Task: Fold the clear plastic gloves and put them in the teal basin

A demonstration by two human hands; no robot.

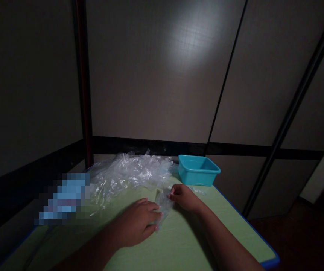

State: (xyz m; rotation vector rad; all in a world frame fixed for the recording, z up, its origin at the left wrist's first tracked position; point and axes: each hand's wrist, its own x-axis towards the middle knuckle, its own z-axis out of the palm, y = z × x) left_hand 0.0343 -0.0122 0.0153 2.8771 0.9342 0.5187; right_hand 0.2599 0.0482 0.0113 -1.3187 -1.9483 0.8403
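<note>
A small clear plastic bag [164,205] lies between my hands, low over the green table. My right hand [186,197] pinches its right edge between thumb and fingertips. On the other side, my left hand [137,222] rests palm down with fingers stretched out and thumb apart, its fingertips at the bag's left edge. Beyond both hands spreads a large loose heap of clear, crinkled plastic bags [133,171]. Whether the small bag holds anything cannot be made out.
A turquoise plastic basin [198,177] stands at the table's far right edge. Another piece of clear plastic [197,191] lies just in front of it. A blurred-out blue item [68,195] is at the left. The green table [235,229] has a blue rim; wardrobe panels [156,75] rise behind it.
</note>
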